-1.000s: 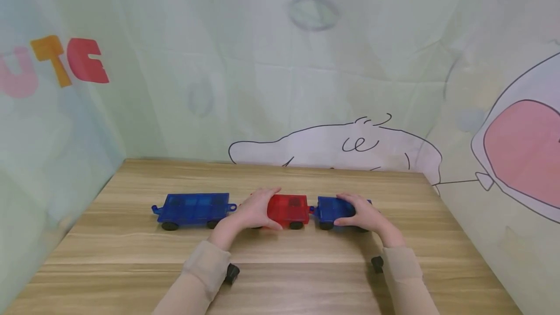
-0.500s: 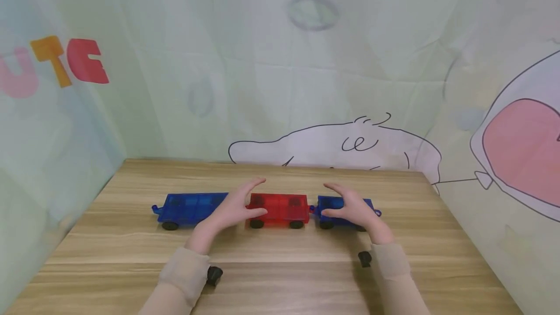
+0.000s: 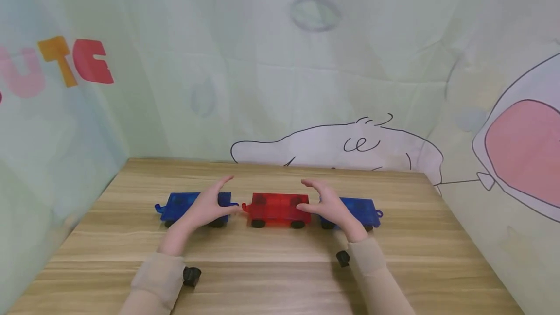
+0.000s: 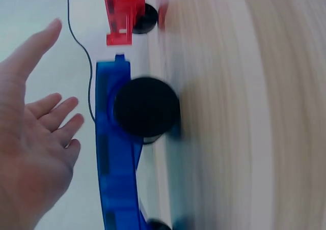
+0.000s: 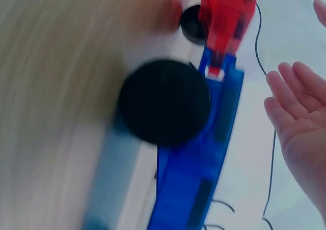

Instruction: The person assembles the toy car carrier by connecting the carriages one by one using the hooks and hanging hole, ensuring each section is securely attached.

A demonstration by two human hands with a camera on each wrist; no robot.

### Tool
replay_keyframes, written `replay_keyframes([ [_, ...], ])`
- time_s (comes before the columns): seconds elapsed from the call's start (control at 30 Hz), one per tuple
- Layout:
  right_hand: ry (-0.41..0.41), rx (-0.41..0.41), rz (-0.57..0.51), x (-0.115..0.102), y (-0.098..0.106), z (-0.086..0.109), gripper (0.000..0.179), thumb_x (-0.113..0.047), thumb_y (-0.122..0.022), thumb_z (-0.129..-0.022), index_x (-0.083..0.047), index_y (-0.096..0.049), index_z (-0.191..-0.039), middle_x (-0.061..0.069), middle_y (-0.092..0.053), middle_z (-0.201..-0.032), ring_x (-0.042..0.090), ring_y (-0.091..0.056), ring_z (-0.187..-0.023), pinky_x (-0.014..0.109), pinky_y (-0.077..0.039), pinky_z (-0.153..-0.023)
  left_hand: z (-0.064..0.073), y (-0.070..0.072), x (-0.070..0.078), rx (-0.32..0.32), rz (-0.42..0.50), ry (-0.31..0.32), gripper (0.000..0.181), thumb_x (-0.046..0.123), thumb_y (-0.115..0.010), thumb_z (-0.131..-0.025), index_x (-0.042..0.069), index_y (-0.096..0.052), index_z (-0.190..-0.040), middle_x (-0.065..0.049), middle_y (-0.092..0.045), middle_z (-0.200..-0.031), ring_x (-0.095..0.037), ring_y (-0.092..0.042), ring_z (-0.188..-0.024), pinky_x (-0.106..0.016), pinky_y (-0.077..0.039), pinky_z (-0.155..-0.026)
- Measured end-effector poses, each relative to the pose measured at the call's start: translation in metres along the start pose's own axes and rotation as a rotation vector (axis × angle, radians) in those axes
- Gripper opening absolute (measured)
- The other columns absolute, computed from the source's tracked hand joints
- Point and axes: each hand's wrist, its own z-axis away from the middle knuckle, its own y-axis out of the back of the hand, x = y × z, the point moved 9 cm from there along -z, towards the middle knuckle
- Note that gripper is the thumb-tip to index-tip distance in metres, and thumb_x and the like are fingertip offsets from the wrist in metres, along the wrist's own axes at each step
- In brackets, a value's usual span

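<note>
Three translucent toy train cars stand in a row on the table. In the head view my left hand (image 3: pixel 203 212) is over the left blue train car (image 3: pixel 177 204), thumb and fingers spread and holding nothing. A small gap separates that car from the red train car (image 3: pixel 277 206) in the middle; the left wrist view also shows it. My right hand (image 3: pixel 327 204) hovers where the red car meets the right blue train car (image 3: pixel 360 211), its fingers apart and gripping nothing. Those two cars appear coupled in the right wrist view, where the right blue car (image 5: pixel 191 159) touches the red one.
The wood-grain table (image 3: pixel 262 276) extends in front of the cars and to both sides. A printed cloth (image 3: pixel 262 86) with cartoon drawings hangs behind and beside it. Small black wrist cameras (image 3: pixel 191 276) are worn at both sleeves.
My left hand has let go of the red car and moved left over the left blue car. My right hand has left the right blue car and shifted left. The cars stay put.
</note>
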Motion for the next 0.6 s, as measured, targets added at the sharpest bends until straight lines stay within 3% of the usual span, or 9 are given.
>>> replay_keyframes([
  [0.13, -0.023, -0.047, -0.008, -0.001, -0.015, -0.006, 0.072, -0.03, -0.078, -0.083, -0.003, -0.048, -0.142, 0.016, -0.05, -0.145, 0.035, -0.043, -0.137, 0.056, -0.036, -0.111, 0.003, 0.003, -0.011, -0.042, -0.017, 0.035, 0.096, 0.033, -0.081, -0.079, -0.002, -0.027, -0.151, -0.028, -0.031, -0.154, -0.05, -0.031, -0.14, -0.067, -0.031, -0.108],
  [0.27, -0.049, -0.098, -0.01, -0.002, -0.026, -0.01, 0.076, -0.03, -0.079, -0.081, -0.003, -0.046, -0.144, 0.014, -0.048, -0.148, 0.033, -0.041, -0.139, 0.054, -0.036, -0.112, 0.007, 0.006, -0.019, -0.07, -0.028, 0.032, 0.104, 0.033, -0.085, -0.073, -0.005, -0.026, -0.15, -0.031, -0.03, -0.153, -0.052, -0.029, -0.14, -0.067, -0.03, -0.109],
  [0.6, -0.051, -0.193, 0.013, -0.003, -0.047, -0.015, 0.079, -0.03, -0.08, -0.079, 0.0, -0.046, -0.143, 0.015, -0.049, -0.146, 0.033, -0.045, -0.135, 0.052, -0.036, -0.112, 0.015, 0.017, -0.035, -0.114, -0.061, 0.059, 0.106, 0.037, -0.089, -0.067, -0.005, -0.034, -0.147, -0.032, -0.034, -0.151, -0.063, -0.019, -0.137, -0.073, -0.026, -0.106],
])
